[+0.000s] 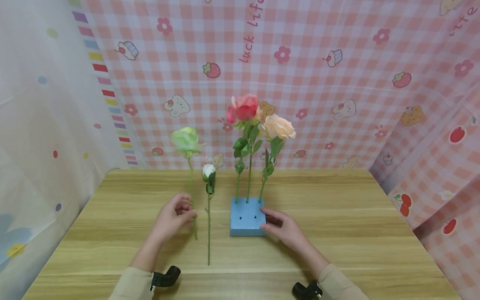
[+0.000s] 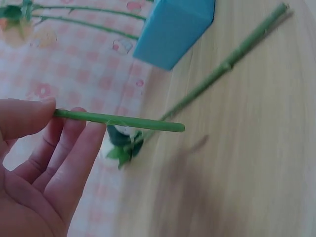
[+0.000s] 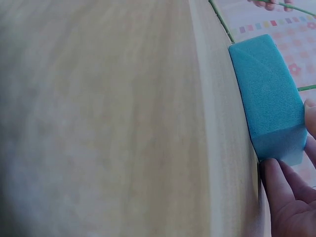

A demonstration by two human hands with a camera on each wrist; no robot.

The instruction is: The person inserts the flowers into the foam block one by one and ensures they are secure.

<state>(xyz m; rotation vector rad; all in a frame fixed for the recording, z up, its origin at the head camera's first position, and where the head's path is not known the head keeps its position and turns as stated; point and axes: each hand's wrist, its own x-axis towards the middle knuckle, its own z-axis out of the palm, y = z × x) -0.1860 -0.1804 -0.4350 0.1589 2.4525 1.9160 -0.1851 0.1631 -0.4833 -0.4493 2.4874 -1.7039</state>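
Observation:
My left hand [image 1: 173,218] pinches the thin stem of a pale green artificial rose [image 1: 185,139] between thumb and fingers. The flower is upright, its stem's lower end [image 2: 158,124] sticking out past the fingertips. My right hand [image 1: 286,229] holds the right end of a blue foam block [image 1: 247,227], with fingertips at its edge and side. Standing in the block's back row are a red-pink rose [image 1: 245,108], a peach rose [image 1: 278,127] and another stem [image 1: 237,187] whose bloom is partly hidden. Two small dark holes show in the block's top, nearer the front.
A white rosebud [image 1: 208,170] on a long stem lies on the wooden table [image 1: 337,233], between my left hand and the block. Behind the table hangs a pink checked cloth [image 1: 311,83]. Black straps with camera mounts [image 1: 166,277] are on both wrists.

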